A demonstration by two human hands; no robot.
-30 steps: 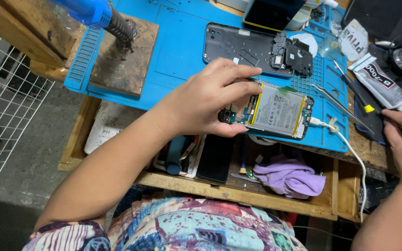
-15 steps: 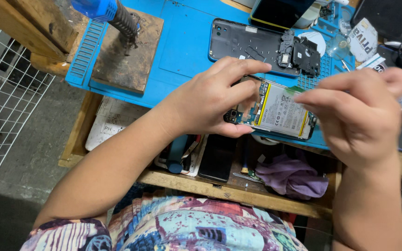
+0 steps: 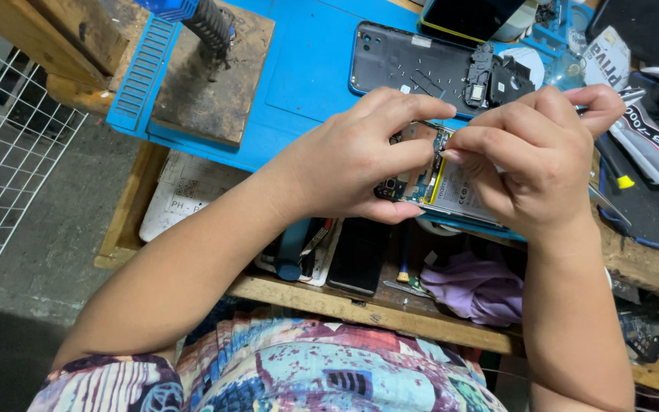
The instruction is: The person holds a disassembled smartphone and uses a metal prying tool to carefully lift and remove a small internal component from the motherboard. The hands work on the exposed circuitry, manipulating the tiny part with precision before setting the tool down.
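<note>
Head view: left hand (image 3: 352, 164), right hand (image 3: 535, 156) gripping opened phone (image 3: 440, 183).

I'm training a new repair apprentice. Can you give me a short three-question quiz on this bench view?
1. True or false: both hands touch the opened phone.
2. Which lies beyond the hands on the blue mat? A) dark back cover B) kettle C) keyboard
3. What colour is the cloth on the shelf below?

Key: 1 true: left hand and right hand meet over it. 2 A, the back cover. 3 purple.
</note>
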